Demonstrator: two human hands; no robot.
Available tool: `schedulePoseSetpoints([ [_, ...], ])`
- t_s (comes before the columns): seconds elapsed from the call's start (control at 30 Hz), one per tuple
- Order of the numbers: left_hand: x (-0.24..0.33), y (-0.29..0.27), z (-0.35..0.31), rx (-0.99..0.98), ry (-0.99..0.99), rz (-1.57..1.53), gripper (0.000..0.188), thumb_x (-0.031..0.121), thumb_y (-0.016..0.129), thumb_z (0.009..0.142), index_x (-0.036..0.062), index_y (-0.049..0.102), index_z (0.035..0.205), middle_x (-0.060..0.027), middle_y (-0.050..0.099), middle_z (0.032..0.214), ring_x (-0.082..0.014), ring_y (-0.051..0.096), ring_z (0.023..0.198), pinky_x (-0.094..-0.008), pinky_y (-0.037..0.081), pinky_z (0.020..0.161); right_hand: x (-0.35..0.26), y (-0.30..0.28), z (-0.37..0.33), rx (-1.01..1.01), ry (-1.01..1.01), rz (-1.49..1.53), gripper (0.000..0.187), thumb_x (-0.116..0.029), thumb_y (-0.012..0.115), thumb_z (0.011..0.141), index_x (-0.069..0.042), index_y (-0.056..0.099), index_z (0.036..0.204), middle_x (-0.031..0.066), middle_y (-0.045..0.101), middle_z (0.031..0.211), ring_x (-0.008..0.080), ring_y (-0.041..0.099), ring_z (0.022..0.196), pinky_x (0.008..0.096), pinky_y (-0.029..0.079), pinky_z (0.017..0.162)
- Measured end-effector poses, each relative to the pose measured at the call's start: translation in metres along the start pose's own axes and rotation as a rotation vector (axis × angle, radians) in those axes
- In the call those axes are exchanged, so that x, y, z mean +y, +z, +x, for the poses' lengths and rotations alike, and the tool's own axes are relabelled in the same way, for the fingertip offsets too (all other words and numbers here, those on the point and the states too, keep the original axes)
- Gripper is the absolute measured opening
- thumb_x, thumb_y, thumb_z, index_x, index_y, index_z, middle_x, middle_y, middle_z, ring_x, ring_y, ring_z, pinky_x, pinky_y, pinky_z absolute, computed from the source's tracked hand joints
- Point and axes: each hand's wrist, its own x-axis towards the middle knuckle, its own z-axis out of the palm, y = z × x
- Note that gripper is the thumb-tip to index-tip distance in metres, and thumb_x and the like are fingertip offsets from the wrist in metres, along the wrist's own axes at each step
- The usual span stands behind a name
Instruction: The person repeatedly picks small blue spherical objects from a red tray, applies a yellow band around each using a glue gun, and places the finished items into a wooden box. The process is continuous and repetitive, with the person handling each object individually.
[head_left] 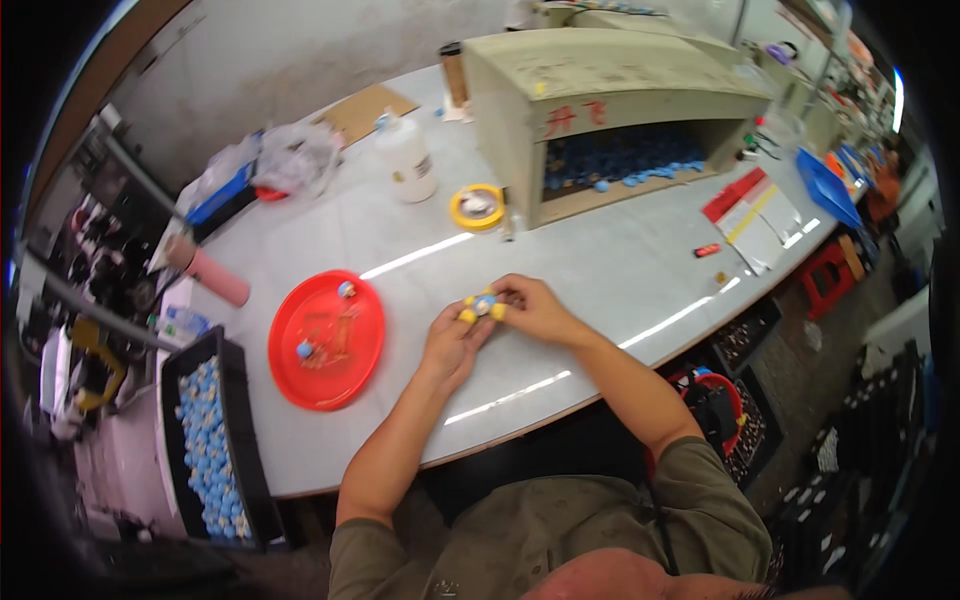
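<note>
Over the table's middle, my left hand [451, 345] and my right hand [540, 311] meet, with fingers closed around a small blue-and-white figure [485, 303]. Yellow patches show at the fingertips; they look like finger covers, though the figure's finer shape is too small to make out. To the left of my hands lies a round red tray [335, 386]. On it rest two small blue-and-white pieces, one near its far rim [347, 289] and one toward its left side [305, 349], among reddish-brown scraps.
A black bin [243, 440] of blue pieces stands at the left edge. Behind are a white bottle [407, 165], a yellow tape roll [462, 212] and a beige box-shaped housing [505, 150] holding blue pieces. A pink bottle [215, 277], papers [765, 228] and a red marker [707, 251] lie around.
</note>
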Motion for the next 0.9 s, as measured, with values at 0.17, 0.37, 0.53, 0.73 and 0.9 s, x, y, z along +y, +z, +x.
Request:
schedulePoseSetpoints([
  [0.17, 0.005, 0.003, -0.003, -0.05, -0.003, -0.063, 0.028, 0.007, 0.056, 0.1, -0.0016, 0.052, 0.126, -0.0105, 0.062, 0.121, -0.0167, 0.064, 0.109, -0.0253, 0.056, 0.095, -0.002, 0.0, 0.0, 0.013, 0.075, 0.057, 0.028, -0.007, 0.072, 0.085, 0.001, 0.065, 0.111, -0.0006, 0.061, 0.088, 0.0038, 0.051, 0.074, 0.0209, 0.046, 0.067],
  [0.37, 0.003, 0.004, -0.004, -0.045, 0.018, -0.021, 0.028, 0.007, 0.062, 0.097, 0.0, 0.054, 0.123, -0.0093, 0.062, 0.121, -0.0169, 0.063, 0.111, -0.0273, 0.054, 0.099, 0.0, -0.002, -0.002, 0.042, 0.059, -0.023, 0.028, -0.005, 0.074, 0.083, 0.001, 0.066, 0.109, -0.0004, 0.062, 0.088, 0.0033, 0.05, 0.072, 0.0192, 0.044, 0.065],
  [0.53, 0.002, 0.005, -0.004, -0.06, 0.038, 0.014, 0.026, 0.007, 0.063, 0.097, 0.0013, 0.056, 0.12, -0.0089, 0.063, 0.119, -0.0169, 0.063, 0.111, -0.0303, 0.053, 0.1, -0.001, -0.004, -0.002, 0.048, 0.023, -0.063, 0.026, -0.004, 0.074, 0.082, 0.001, 0.067, 0.107, -0.0004, 0.062, 0.089, 0.0036, 0.049, 0.073, 0.0193, 0.043, 0.066],
  [0.73, 0.0, 0.006, -0.005, -0.077, 0.058, 0.049, 0.025, 0.007, 0.063, 0.096, 0.0016, 0.056, 0.12, -0.0094, 0.063, 0.118, -0.0182, 0.064, 0.109, -0.0344, 0.052, 0.102, -0.015, -0.004, -0.003, 0.021, 0.0, -0.107, 0.023, -0.001, 0.072, 0.081, 0.002, 0.068, 0.103, -0.0002, 0.061, 0.086, 0.0047, 0.051, 0.074, 0.0201, 0.044, 0.067],
  [0.9, 0.001, 0.006, -0.006, -0.083, 0.073, 0.058, 0.025, 0.006, 0.063, 0.096, 0.0007, 0.056, 0.119, -0.0103, 0.064, 0.116, -0.0199, 0.064, 0.109, -0.0363, 0.052, 0.103, -0.019, -0.004, -0.003, 0.015, -0.016, -0.137, 0.022, 0.002, 0.07, 0.081, 0.003, 0.067, 0.103, 0.0007, 0.062, 0.087, 0.0057, 0.052, 0.075, 0.0216, 0.046, 0.068],
])
